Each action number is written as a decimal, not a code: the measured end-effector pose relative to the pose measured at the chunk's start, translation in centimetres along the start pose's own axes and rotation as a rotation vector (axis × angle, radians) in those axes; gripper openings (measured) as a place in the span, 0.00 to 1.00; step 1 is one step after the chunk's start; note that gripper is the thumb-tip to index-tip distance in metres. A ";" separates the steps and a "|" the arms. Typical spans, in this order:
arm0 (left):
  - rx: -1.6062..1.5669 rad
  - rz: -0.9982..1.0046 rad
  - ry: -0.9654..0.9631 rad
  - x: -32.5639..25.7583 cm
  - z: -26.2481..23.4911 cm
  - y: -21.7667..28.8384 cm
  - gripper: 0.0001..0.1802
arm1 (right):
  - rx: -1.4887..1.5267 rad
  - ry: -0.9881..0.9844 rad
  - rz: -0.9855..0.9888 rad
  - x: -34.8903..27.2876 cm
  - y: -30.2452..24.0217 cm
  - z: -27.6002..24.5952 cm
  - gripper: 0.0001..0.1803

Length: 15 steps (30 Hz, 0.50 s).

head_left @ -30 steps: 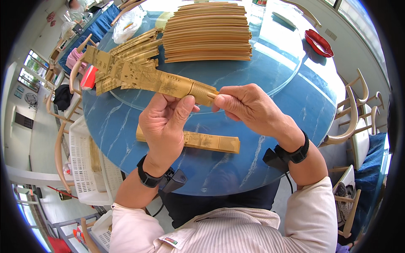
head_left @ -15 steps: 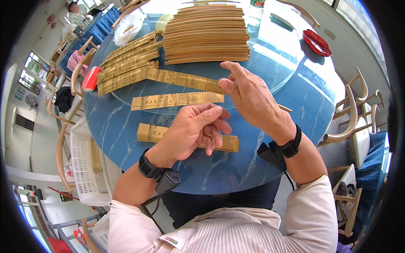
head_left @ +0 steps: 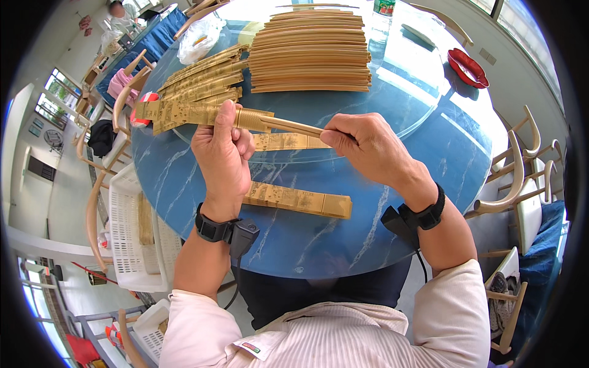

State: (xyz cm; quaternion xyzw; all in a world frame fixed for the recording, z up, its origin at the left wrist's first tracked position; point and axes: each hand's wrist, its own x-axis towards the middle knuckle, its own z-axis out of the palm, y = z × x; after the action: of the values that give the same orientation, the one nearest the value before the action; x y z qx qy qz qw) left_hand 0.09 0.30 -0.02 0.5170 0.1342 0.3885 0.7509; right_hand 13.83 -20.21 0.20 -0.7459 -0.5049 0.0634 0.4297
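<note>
My left hand (head_left: 222,153) is closed around a gold printed paper chopstick sleeve (head_left: 178,114), thumb on top, raised over the table. From the right, my right hand (head_left: 374,147) pinches the end of a pair of wooden chopsticks (head_left: 293,126). Their other end meets the sleeve's open right end; how far inside they reach is hidden. Below the hands lie a flat gold sleeve (head_left: 288,142), partly covered by the chopsticks, and a nearer one (head_left: 300,200). Behind my left hand fans a pile of gold sleeves (head_left: 205,80). A large stack of chopsticks (head_left: 310,55) sits at the back.
The round blue marbled table (head_left: 343,245) carries a glass turntable. A plastic bag (head_left: 199,38), a bottle (head_left: 381,27) and a red dish (head_left: 468,68) stand toward the back. White baskets (head_left: 132,245) are at left; wooden chairs (head_left: 515,159) surround the table.
My left hand has moved up and left and closed on a sleeve, now lifted off the pile. My right hand has lowered slightly and holds chopsticks against the sleeve's end.
</note>
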 end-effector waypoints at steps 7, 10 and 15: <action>0.048 -0.044 -0.146 -2.1 1.0 -2.4 0.10 | 0.132 -0.052 0.125 -0.3 -0.6 1.4 0.12; 0.074 -0.099 -0.173 -2.7 1.4 -2.5 0.10 | 0.208 -0.113 0.224 -0.1 -1.8 1.4 0.12; -0.046 -0.080 -0.051 -0.3 0.0 -1.2 0.12 | 0.415 0.009 0.204 0.2 -0.2 -0.1 0.15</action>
State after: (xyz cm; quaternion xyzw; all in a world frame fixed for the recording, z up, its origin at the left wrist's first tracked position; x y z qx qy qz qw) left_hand 0.40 -0.08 -1.12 0.5035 0.1265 0.3479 0.7807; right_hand 13.84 -20.02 0.45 -0.6891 -0.4010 0.2058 0.5675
